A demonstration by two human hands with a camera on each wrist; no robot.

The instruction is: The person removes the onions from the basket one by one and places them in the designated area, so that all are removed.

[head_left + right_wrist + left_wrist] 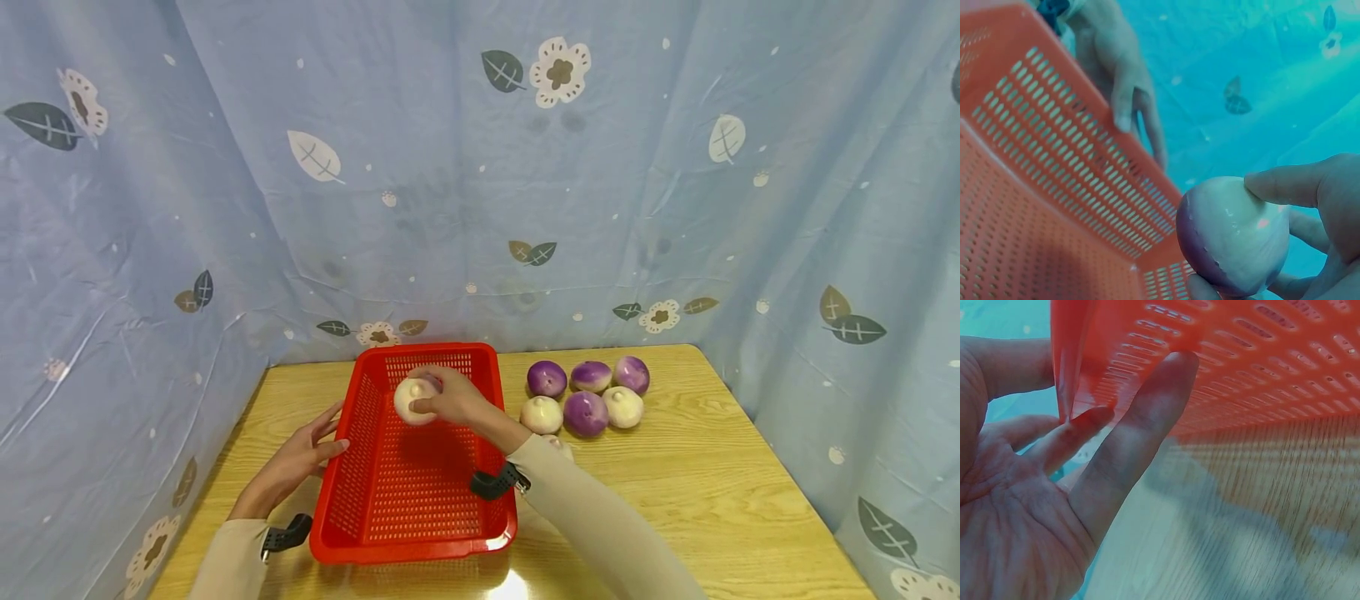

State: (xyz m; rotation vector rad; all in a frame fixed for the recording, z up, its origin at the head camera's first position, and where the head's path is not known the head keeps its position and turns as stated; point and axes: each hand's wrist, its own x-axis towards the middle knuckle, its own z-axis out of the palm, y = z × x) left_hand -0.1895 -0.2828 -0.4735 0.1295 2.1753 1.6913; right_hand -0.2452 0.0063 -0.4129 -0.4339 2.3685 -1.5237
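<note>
A red perforated plastic basket (420,552) stands on the table, its inside bare apart from shadow. Over its far half, my right hand (450,400) holds a turnip (408,402), white with a purple end. In the right wrist view, thumb and fingers clasp the glossy turnip (1235,234) from the side, above the basket wall (1079,137). My left hand (300,454) grips the basket's left rim, thumb over the edge. The left wrist view shows its fingers (1129,444) stretched along the outer wall beneath the rim.
Right of the basket, several turnips lie grouped on the wooden table (675,483), among them a purple-side-up turnip (586,414) and a white-side-up turnip (623,407). One turnip (558,446) is partly hidden by my right forearm. A blue patterned curtain (450,208) hangs behind the table.
</note>
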